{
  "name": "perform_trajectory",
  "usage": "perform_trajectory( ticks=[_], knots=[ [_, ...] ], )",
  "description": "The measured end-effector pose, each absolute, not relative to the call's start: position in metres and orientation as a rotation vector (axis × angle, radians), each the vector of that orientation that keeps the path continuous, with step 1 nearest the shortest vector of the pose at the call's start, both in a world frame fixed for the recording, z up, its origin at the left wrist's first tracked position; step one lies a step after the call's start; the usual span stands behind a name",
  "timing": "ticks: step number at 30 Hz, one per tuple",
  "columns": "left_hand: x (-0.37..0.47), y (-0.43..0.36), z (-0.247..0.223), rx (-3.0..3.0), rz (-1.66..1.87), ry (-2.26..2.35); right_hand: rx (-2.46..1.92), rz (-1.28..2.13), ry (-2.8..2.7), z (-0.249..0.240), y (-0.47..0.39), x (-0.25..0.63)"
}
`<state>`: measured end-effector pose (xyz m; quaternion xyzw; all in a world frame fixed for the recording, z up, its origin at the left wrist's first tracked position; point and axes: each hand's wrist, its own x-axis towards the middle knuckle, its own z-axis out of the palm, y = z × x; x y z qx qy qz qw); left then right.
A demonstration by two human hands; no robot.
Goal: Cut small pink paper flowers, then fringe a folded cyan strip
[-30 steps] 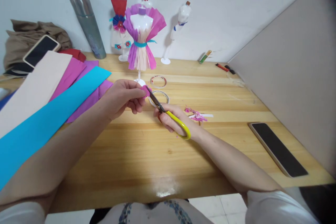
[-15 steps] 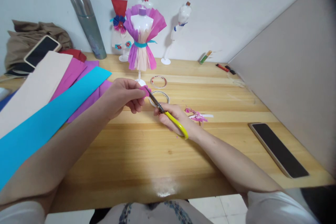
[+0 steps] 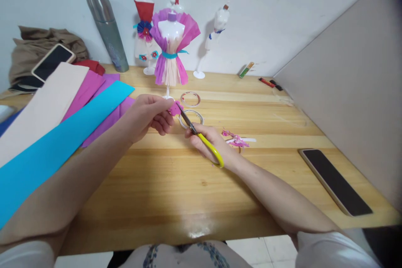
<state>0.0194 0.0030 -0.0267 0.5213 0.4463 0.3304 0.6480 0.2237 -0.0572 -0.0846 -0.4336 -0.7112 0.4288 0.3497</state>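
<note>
Head camera, and it's a tight pinch from the left hand [image 3: 151, 113]: thumb and finger closed together on a small bright-pink, scalloped, paper-like piece [image 3: 176, 109], which juts out right beyond the fingertips! The other fingers curl loosely below it. Across the gap, the right hand [image 3: 217, 138] has its fingers wrapped around yellow-handled, dark-bladed scissors [image 3: 207, 143], tips right at the pink edge; whether they're touching, can't tell. Behind the left fingertips stands a white dress form in pink, purple and cream ruffles [image 3: 171, 60].
</note>
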Motion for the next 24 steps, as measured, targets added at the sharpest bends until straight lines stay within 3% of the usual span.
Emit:
perform_trajectory(
  ticks=[24],
  knots=[
    [0.024, -0.0018, -0.0341, 1.276, 0.722, 1.018, -1.054, 1.266, -1.773, -0.092, -0.0582, 0.2229]
  ],
)
